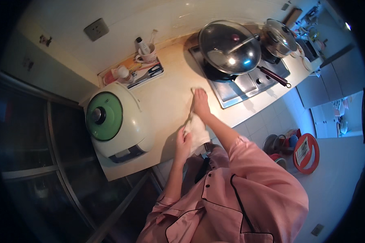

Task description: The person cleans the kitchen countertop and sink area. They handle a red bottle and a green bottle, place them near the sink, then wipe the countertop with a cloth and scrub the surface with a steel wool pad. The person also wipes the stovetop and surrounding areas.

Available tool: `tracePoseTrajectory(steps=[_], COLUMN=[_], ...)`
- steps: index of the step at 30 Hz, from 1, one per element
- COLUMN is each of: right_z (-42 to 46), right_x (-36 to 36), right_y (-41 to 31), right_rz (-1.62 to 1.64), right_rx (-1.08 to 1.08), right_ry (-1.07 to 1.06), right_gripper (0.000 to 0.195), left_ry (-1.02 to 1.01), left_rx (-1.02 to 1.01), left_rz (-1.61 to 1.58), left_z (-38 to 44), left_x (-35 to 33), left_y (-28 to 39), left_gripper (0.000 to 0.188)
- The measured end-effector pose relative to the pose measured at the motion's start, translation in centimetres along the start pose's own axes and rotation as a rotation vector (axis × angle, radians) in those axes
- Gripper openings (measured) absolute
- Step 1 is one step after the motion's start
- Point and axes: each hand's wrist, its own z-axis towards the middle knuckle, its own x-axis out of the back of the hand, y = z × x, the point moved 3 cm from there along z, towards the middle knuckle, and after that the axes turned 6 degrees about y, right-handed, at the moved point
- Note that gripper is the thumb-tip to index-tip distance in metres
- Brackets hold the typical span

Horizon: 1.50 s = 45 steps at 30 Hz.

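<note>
A whitish cloth (198,133) hangs between my two hands over the front part of the pale countertop (167,100). My left hand (184,142) grips the cloth's lower left side near the counter's front edge. Farther in, beside the left edge of the gas stove, my right hand (201,101) rests on the cloth's upper end against the counter, its fingers close together and pointing at the wall. How firmly those fingers hold the cloth cannot be seen.
Left of my hands stands a white rice cooker (133,121) with a green lid. A tray (146,76) with a mug (147,54) and scissors lies behind it. On the stove (237,97) are a glass-lidded wok (231,48), its handle jutting frontward, and a lidded pot (278,39).
</note>
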Motion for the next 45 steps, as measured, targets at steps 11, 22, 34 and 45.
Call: tracePoseTrajectory(steps=[11,22,34,45], right_z=[-5.7,-22.9,-36.2,-10.3], right_x=[8.1,30.4,46.4,53.8], right_y=[-1.2,25.1,51.6,79.0], right_rz=[0.651,0.234,0.265,0.481], right_rx=[-0.420,-0.613,-1.053,-0.711], right_ry=[-0.724,-0.595,-0.225,0.132], right_gripper=[0.025,0.029,0.038,0.044], left_ry=[0.383,0.866,-0.510,-0.780], left_rx=[-0.252,-0.085,0.099,0.090], left_rz=[0.445,1.489,1.340,1.949], left_z=[2.9,0.5,-8.4,0.4], left_x=[5.6,-7.8,-48.2,-74.0], left_y=[-1.0,1.3,-2.0,-8.4], left_gripper=[0.043,0.083,0.048,0.038])
